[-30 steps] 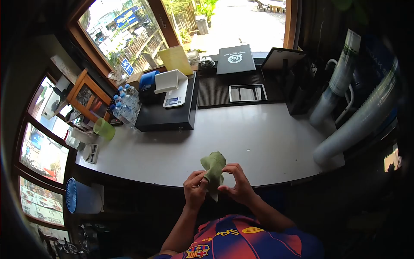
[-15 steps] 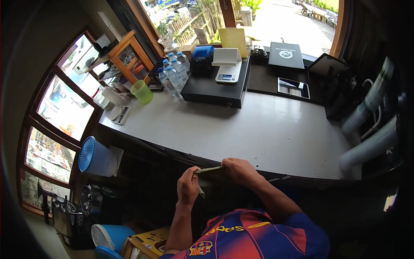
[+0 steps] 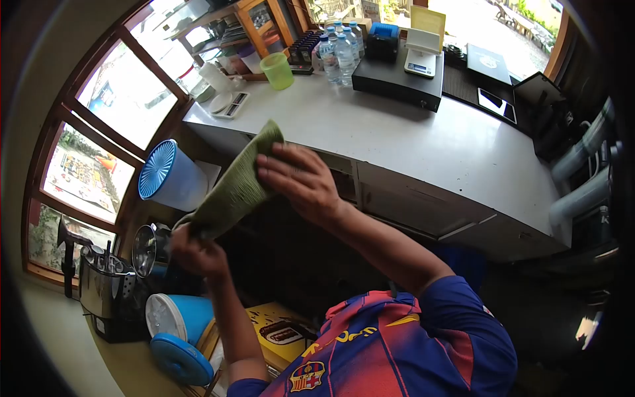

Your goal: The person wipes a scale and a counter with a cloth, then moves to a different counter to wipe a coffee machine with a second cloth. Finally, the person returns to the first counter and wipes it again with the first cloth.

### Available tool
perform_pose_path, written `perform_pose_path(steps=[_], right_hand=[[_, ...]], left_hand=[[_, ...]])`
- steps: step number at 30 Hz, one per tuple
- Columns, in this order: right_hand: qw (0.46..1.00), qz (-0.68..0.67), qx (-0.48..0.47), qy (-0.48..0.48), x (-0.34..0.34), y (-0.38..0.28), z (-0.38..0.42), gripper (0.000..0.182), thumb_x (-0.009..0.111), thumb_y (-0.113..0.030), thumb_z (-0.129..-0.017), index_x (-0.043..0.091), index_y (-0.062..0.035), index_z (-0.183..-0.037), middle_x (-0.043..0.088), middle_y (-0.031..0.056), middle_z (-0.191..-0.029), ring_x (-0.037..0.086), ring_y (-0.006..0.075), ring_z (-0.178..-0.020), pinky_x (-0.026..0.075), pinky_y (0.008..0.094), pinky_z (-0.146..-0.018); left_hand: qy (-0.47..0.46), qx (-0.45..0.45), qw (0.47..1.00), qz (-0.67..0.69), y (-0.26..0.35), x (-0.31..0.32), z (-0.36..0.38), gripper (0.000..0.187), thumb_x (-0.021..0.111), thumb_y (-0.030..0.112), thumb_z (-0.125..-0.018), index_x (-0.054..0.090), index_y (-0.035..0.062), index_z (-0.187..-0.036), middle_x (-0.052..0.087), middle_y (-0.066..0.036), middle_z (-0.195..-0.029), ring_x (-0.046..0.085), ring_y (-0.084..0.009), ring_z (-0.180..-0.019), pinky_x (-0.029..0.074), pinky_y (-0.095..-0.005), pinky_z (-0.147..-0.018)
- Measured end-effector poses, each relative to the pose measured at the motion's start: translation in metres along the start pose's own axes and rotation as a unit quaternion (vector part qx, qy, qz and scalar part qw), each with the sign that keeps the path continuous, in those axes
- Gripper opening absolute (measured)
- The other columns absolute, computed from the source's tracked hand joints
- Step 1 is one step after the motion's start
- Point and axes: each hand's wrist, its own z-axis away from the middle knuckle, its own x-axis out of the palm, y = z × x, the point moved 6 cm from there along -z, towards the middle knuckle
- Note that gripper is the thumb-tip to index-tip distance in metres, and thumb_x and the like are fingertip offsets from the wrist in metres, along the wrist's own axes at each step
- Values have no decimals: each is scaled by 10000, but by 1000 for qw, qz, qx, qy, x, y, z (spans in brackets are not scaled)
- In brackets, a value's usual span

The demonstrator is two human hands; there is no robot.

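Green cloth (image 3: 239,175) is held in the air in front of the person, drawn out at a slant between the two hands, its upper end toward the counter (image 3: 423,149). Lower end is gripped by the left hand (image 3: 200,254); fingers are curled closed on the fabric, with some blur. Right hand (image 3: 305,184) is placed along the cloth's right edge, near the upper end; its fingers are nearly straight, slightly parted and laid against the fabric. Right thumb is hidden, so whether the cloth is pinched there cannot be told. Fine creases are seen across the cloth's surface.

To the left of the cloth, a pale container (image 3: 182,182) with a ribbed blue lid (image 3: 159,169) is noted. Near the left hand, a metal vessel (image 3: 102,281) is seen; below, a blue tub (image 3: 192,314), a round blue cover (image 3: 180,359) and a yellow box (image 3: 281,334), the last partly covered by the left forearm.

On the counter, a small scale (image 3: 233,104), a green cup (image 3: 278,73) and clear bottles (image 3: 345,58) are set out. A black box (image 3: 397,83) is placed beside the bottles; a tablet (image 3: 496,104) is seen farther right.
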Motion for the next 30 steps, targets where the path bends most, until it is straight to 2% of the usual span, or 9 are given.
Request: perform_pose_path(steps=[1,3,7,13,22,27,28,29,30], right_hand=[[986,21,24,-161,56,2,71,211,584,-93,-903,686,-92,-1087,663,59,-1299,530,339,-1325,427,512,-1084],[724,42,246,-643,128,4,290,170,577,-143,-869,742,-120,-902,738,119,-1044,658,300,-1160,483,516,-1035],[548,-22,402,-733,63,-55,502,300,591,-177,-900,735,-224,-1159,711,115,-1181,676,309,-1126,545,464,-938],[635,-3,416,-652,96,3,442,301,615,-169,-885,728,-208,-1161,733,134,-1053,695,342,-1008,562,474,-864],[905,-63,289,-307,58,-6,-65,218,597,-33,-871,719,-39,-1052,718,198,-996,673,378,-980,528,421,-871],[996,-39,60,52,55,-50,-47,293,687,-43,-811,694,-87,-1101,671,85,-1231,531,306,-1301,389,486,-1108],[998,9,19,-52,91,-41,13,286,666,-94,-839,681,-111,-1124,645,62,-1273,462,273,-1377,349,516,-1154],[972,1,76,-222,136,-24,91,214,605,-113,-876,704,-127,-1065,680,74,-1202,527,286,-1315,345,505,-1162],[824,31,211,-525,169,-10,210,193,564,-138,-892,727,-132,-995,714,94,-1124,632,303,-1185,434,492,-1089]], left_hand=[[-231,-89,967,61,10,35,70,88,625,122,-914,633,44,-955,680,-137,-1040,650,-327,-1004,439,-521,-989],[-681,-210,674,194,47,39,303,126,610,176,-921,677,94,-853,719,-166,-884,681,-366,-947,397,-543,-1043],[-744,-320,539,231,132,-84,463,229,668,331,-916,666,104,-897,711,-186,-883,669,-422,-918,515,-507,-816],[-646,-366,622,247,77,-20,408,168,662,230,-911,648,63,-896,677,-195,-912,627,-424,-901,484,-526,-768],[-302,-196,918,167,-96,1,-40,165,617,147,-969,597,-9,-1020,660,-140,-1092,618,-327,-1048,493,-440,-924],[40,-54,996,-59,-78,-11,32,171,518,146,-1025,581,-14,-1022,638,-176,-1109,614,-380,-1007,494,-532,-908],[21,-18,988,-153,-60,12,102,131,498,91,-1011,578,-13,-1019,630,-190,-1114,611,-402,-1002,486,-554,-907],[-374,-66,925,7,-44,57,182,156,461,19,-963,593,-29,-1030,620,-228,-1114,582,-454,-1059,473,-564,-927],[-438,-152,862,204,-19,74,292,185,513,97,-961,617,-36,-1035,641,-257,-1062,575,-473,-1074,476,-550,-908]])
